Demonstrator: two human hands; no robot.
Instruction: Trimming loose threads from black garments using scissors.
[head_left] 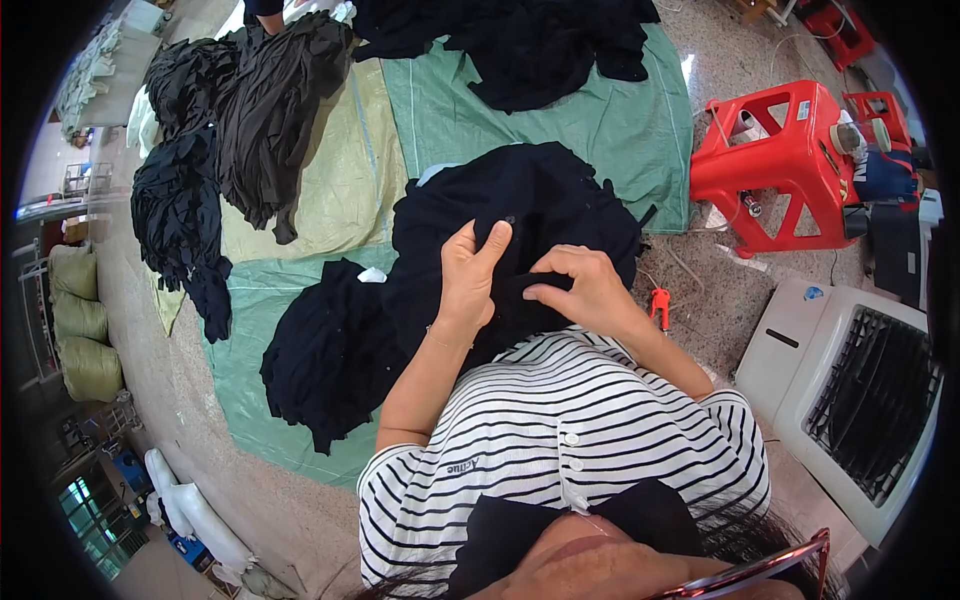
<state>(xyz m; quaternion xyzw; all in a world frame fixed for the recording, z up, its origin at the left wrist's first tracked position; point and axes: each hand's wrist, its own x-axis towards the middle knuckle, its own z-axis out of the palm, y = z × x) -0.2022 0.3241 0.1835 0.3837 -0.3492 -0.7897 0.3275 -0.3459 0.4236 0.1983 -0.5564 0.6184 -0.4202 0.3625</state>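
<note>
A dark navy garment (535, 190) lies bunched in front of me. My left hand (468, 275) is closed on its cloth, thumb pointing up and fingers curled. Just above that thumb, a small round button-like spot (510, 219) shows on the fabric. With thumb and fingertips, my right hand (585, 288) pinches a fold of the same garment, a short way from the left. The fold hides part of the right fingers. Left of my hands sits another heap of dark cloth (325, 350), with a small white scrap (372, 275) at its upper edge.
Green sheeting (270, 300) and yellow sheeting (350, 150) cover the floor. Dark garment piles (270, 120) lie beyond, where another person's arm (268, 18) reaches in. At right are a red stool (775, 150), a red-handled tool (659, 308) and a pale air cooler (800, 335).
</note>
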